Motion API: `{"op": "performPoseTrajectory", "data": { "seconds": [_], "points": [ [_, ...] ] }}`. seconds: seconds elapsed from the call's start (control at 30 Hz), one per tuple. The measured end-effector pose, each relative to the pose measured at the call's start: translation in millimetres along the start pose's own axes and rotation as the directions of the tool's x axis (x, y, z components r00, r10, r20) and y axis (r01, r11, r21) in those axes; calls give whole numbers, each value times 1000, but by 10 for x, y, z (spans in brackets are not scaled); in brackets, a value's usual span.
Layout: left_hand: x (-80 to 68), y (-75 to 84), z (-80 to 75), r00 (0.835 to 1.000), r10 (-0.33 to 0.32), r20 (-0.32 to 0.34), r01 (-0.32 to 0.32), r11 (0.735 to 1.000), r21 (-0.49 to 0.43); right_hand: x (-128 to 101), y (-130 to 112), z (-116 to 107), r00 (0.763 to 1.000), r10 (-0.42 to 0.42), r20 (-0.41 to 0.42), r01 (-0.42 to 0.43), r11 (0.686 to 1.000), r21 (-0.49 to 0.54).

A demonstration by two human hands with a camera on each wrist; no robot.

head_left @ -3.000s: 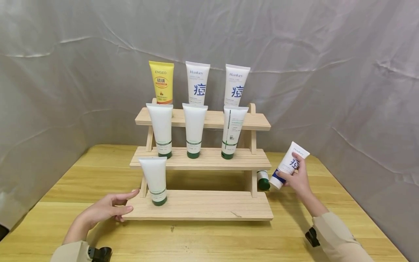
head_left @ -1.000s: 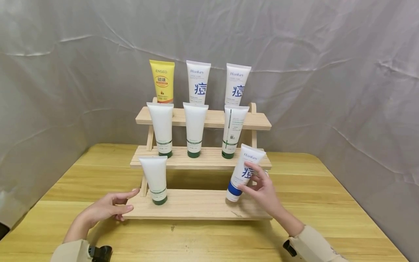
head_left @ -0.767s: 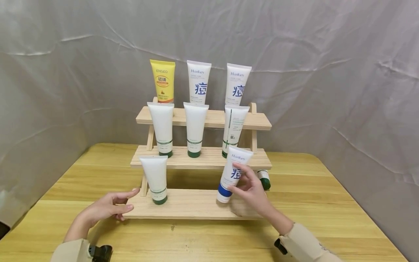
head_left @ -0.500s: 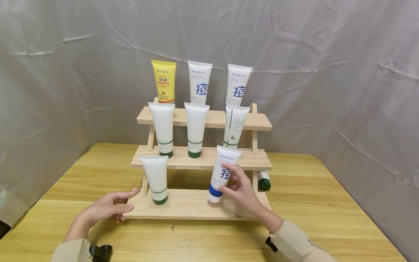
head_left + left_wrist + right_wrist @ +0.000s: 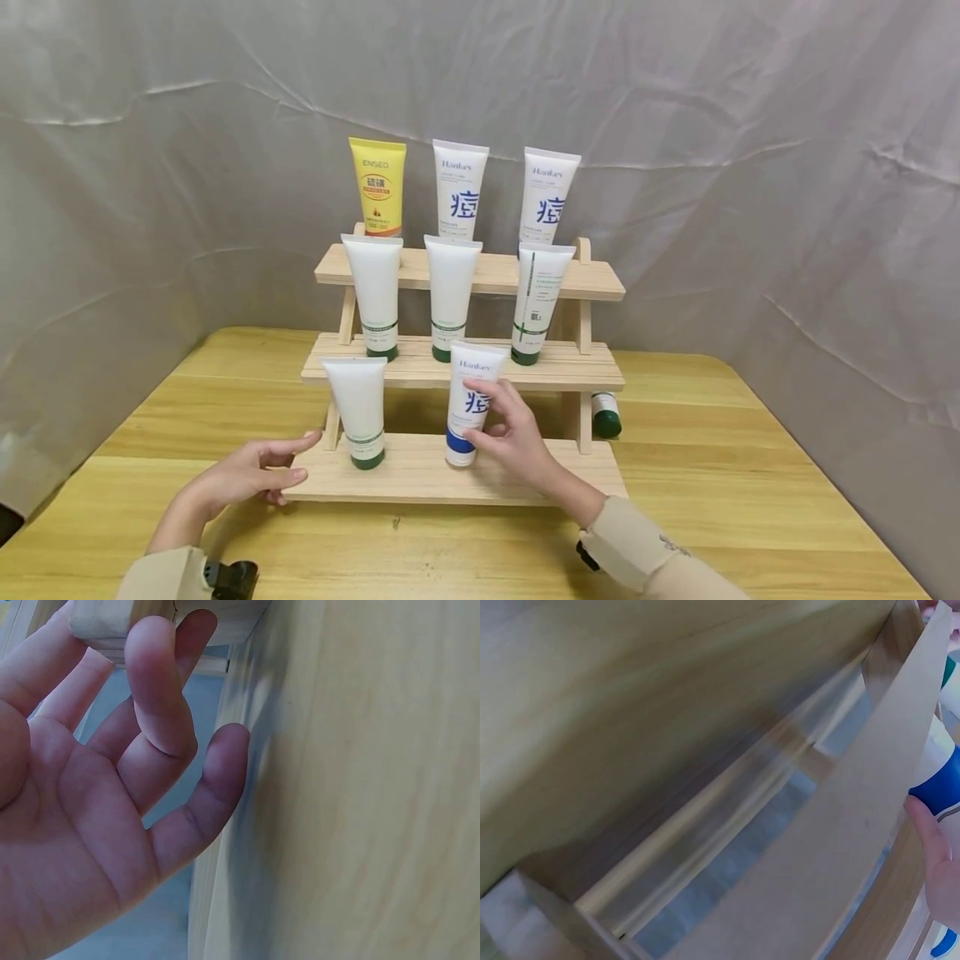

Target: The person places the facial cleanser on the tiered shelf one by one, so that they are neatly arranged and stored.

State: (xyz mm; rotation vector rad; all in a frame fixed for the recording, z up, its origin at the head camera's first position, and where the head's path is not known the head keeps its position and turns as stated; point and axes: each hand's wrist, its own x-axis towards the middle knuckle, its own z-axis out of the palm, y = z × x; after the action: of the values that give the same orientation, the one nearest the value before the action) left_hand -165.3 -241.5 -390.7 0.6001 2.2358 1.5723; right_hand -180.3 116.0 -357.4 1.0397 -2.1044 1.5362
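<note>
The right hand (image 5: 510, 433) pinched the blue tube (image 5: 468, 400) round its middle, cap down on the lowest step of the wooden rack (image 5: 465, 471). The tube looked light, soft and a bit slippery, so the stiff cap end seemed best to hold. The left hand (image 5: 251, 477) lay loose and apart by the rack's corner. Eight tubes stood on the rack: one yellow, seven white. One more lay on the bench (image 5: 712, 500).

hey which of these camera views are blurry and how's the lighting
Head view: sharp, evenly lit, soft shadows under the wooden rack. Right wrist view: motion-smeared wood, only the blue-banded tube recognisable. Left wrist view: left hand fairly clear, wood beside it soft.
</note>
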Motion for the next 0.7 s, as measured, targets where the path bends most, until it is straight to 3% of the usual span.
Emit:
{"op": "performPoseTrajectory", "data": {
  "seconds": [0.43, 0.7],
  "points": [
    [0, 4, -14, 1000, 10, 21, -9, 1000, -7, 81, -7, 181, 999, 49, 18, -49, 999, -1],
    [-3, -7, -18, 999, 19, 32, -18, 1000, -24, 112, -41, 283, 998, 39, 44, -37, 999, -37]
  ]
}}
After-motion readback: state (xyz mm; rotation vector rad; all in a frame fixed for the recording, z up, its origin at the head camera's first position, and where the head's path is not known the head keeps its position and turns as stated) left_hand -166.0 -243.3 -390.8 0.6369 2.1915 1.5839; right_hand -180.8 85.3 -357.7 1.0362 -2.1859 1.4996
